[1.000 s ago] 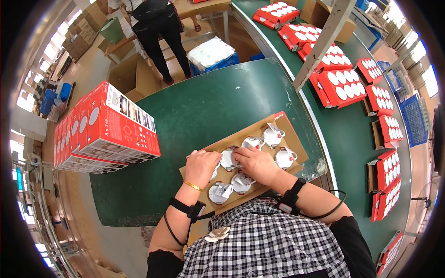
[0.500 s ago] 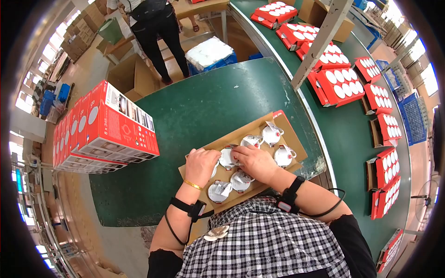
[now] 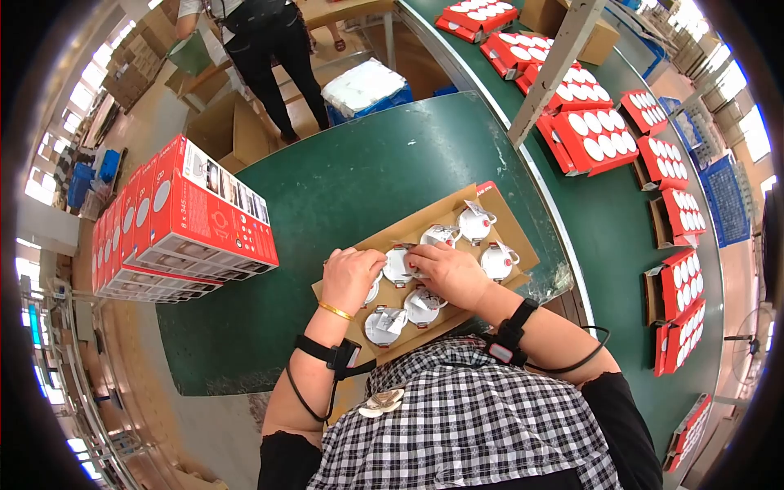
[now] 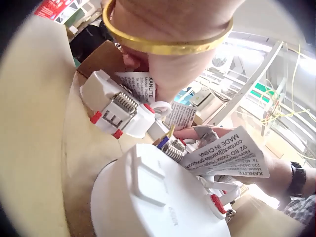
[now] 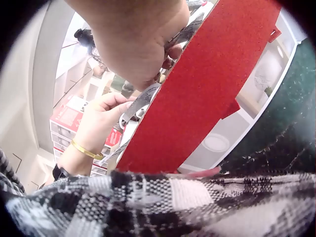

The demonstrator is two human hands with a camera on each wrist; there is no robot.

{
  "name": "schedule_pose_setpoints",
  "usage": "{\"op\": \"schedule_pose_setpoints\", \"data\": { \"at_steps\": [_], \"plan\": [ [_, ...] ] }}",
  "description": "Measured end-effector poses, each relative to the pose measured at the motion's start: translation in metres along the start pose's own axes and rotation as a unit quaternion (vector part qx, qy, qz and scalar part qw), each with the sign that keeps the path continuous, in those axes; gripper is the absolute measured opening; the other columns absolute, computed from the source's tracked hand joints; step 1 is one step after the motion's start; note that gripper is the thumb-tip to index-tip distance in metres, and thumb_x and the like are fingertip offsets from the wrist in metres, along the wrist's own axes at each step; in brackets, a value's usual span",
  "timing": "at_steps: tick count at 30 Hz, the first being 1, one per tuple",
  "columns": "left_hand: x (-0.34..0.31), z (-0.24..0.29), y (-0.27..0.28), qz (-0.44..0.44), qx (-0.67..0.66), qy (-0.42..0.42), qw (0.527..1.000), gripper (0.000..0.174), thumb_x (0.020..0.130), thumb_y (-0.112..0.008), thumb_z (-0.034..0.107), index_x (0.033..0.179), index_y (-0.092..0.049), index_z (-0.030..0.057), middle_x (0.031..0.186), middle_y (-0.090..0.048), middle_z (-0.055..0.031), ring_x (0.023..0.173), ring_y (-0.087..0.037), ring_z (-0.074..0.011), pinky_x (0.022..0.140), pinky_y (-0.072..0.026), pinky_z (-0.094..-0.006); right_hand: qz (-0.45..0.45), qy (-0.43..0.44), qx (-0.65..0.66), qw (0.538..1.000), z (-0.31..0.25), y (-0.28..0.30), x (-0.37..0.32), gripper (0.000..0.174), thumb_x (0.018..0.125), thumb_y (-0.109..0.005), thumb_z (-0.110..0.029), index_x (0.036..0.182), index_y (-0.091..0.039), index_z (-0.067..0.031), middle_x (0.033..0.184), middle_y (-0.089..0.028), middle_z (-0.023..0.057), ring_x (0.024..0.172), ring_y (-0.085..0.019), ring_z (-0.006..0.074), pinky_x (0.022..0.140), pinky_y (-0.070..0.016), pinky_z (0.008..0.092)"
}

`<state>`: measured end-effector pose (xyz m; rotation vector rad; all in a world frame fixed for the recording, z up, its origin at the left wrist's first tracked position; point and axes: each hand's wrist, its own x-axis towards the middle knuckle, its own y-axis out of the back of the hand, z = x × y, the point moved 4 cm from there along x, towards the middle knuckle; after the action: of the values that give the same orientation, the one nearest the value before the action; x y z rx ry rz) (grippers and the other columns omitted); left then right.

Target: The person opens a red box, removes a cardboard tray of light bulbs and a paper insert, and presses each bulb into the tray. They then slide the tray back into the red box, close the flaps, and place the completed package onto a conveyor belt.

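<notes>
A shallow cardboard box [image 3: 510, 229], red outside [image 5: 197, 84], holds several white downlights with spring clips and paper labels. My left hand [image 3: 351, 278] is over the back left end of the box, fingers bent down around a downlight [image 3: 373, 291] there, which it mostly hides. Beside it, my right hand [image 3: 449, 275] pinches at the downlight [image 3: 397, 268] in the same row, its fingertips among the clip and label. In the left wrist view a printed label [image 4: 229, 155] stands up from a near downlight [image 4: 153, 197]. A front-row downlight [image 3: 384, 327] lies below the hands.
Red cartons [image 3: 196, 216] stand stacked on the green table [image 3: 327, 175] at left. Open red boxes [image 3: 592, 139] of white round lights line the belt [image 3: 600, 233] at right, behind a metal post [image 3: 555, 77]. A person [image 3: 273, 61] stands beyond the table.
Both hands stay at the same two downlights, with only slight finger movement. The head view has shifted a little, and the person beyond the table has moved slightly.
</notes>
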<state>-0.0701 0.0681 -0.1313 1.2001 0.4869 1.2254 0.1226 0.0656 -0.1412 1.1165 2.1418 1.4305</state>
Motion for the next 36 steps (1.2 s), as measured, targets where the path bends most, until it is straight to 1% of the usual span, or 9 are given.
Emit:
{"op": "schedule_pose_setpoints", "data": {
  "at_steps": [9,14,16,18,20,24,28,33,36],
  "plan": [
    [-0.001,0.001,-0.001,0.012,0.004,-0.002,1.0,0.005,0.08,-0.074,0.018,0.083,-0.072,0.0143,0.072,-0.069,-0.0018,0.073,-0.064,-0.0229,0.069,-0.0439,-0.0382,0.023,0.011,0.005,1.0,0.002,-0.002,0.001,0.033,0.081,-0.069,-0.014,0.114,-0.065,-0.0121,0.117,-0.063,-0.0002,0.101,-0.062,0.0225,0.086,-0.0548,0.0343],
    [0.0,0.008,0.006,-0.001,-0.001,-0.004,1.0,0.006,0.079,-0.075,0.016,0.083,-0.072,0.0146,0.077,-0.07,-0.0006,0.076,-0.064,-0.0223,0.07,-0.0443,-0.0373,0.012,-0.001,0.058,0.998,-0.002,0.01,-0.003,0.039,0.08,-0.072,-0.014,0.118,-0.064,-0.0106,0.121,-0.062,0.0021,0.109,-0.062,0.0241,0.09,-0.0539,0.0356],
    [0.003,0.029,0.031,0.091,-0.017,-0.028,0.995,0.008,0.078,-0.076,0.015,0.085,-0.073,0.0129,0.084,-0.07,-0.0003,0.082,-0.063,-0.0225,0.074,-0.045,-0.0365,0.018,-0.005,0.072,0.997,-0.005,0.022,-0.011,0.041,0.079,-0.074,-0.015,0.118,-0.064,-0.0103,0.123,-0.061,0.0033,0.112,-0.061,0.025,0.092,-0.0533,0.0368],
    [-0.01,0.037,0.033,0.064,-0.029,-0.032,0.997,0.008,0.078,-0.075,0.014,0.085,-0.072,0.013,0.09,-0.068,-0.0004,0.087,-0.061,-0.0224,0.078,-0.0455,-0.0368,-0.001,0.031,0.098,0.995,-0.012,0.032,-0.022,0.041,0.079,-0.075,-0.019,0.117,-0.065,-0.0105,0.121,-0.061,0.0039,0.11,-0.062,0.0246,0.091,-0.0533,0.0372],
    [-0.025,0.043,0.023,-0.016,-0.048,-0.064,0.997,0.008,0.078,-0.075,0.014,0.085,-0.071,0.0121,0.087,-0.068,-0.0005,0.085,-0.061,-0.0224,0.077,-0.0463,-0.0366,-0.015,0.036,0.087,0.995,-0.015,0.034,-0.028,0.04,0.078,-0.076,-0.021,0.116,-0.066,-0.0104,0.115,-0.062,0.0042,0.107,-0.063,0.0245,0.09,-0.0534,0.0372],
    [-0.043,0.043,0.0,-0.076,-0.095,-0.031,0.992,0.008,0.08,-0.076,0.017,0.084,-0.072,0.011,0.079,-0.069,-0.0034,0.077,-0.063,-0.024,0.074,-0.0485,-0.0376,-0.042,0.021,0.021,0.999,-0.012,0.019,-0.034,0.038,0.077,-0.078,-0.026,0.11,-0.067,-0.0102,0.1,-0.063,0.005,0.099,-0.064,0.0242,0.084,-0.0539,0.0371],
    [-0.043,0.046,-0.004,-0.062,-0.105,-0.025,0.992,0.008,0.079,-0.077,0.016,0.081,-0.073,0.0101,0.075,-0.07,-0.0048,0.07,-0.064,-0.0247,0.07,-0.0492,-0.0378,-0.038,0.023,0.008,0.999,-0.005,0.01,-0.039,0.035,0.077,-0.078,-0.029,0.105,-0.068,-0.0107,0.096,-0.063,0.0053,0.096,-0.064,0.0242,0.082,-0.0541,0.0369],
    [-0.034,0.051,0.0,-0.13,-0.103,0.005,0.986,0.012,0.081,-0.075,0.019,0.081,-0.07,0.0086,0.073,-0.069,-0.0078,0.073,-0.066,-0.0273,0.073,-0.0489,-0.0411,-0.04,0.01,-0.002,0.999,-0.013,0.015,-0.038,0.035,0.076,-0.078,-0.035,0.099,-0.069,-0.0106,0.094,-0.062,0.0046,0.095,-0.063,0.0233,0.08,-0.0541,0.036],
    [-0.031,0.051,-0.002,-0.143,-0.094,-0.013,0.985,0.012,0.082,-0.074,0.019,0.081,-0.07,0.0077,0.073,-0.069,-0.0088,0.074,-0.066,-0.0289,0.073,-0.0487,-0.0417,-0.032,0.009,-0.01,0.999,-0.01,0.007,-0.039,0.035,0.076,-0.078,-0.036,0.097,-0.068,-0.0099,0.092,-0.06,0.0043,0.095,-0.063,0.0232,0.08,-0.0539,0.0361]
  ]
}}
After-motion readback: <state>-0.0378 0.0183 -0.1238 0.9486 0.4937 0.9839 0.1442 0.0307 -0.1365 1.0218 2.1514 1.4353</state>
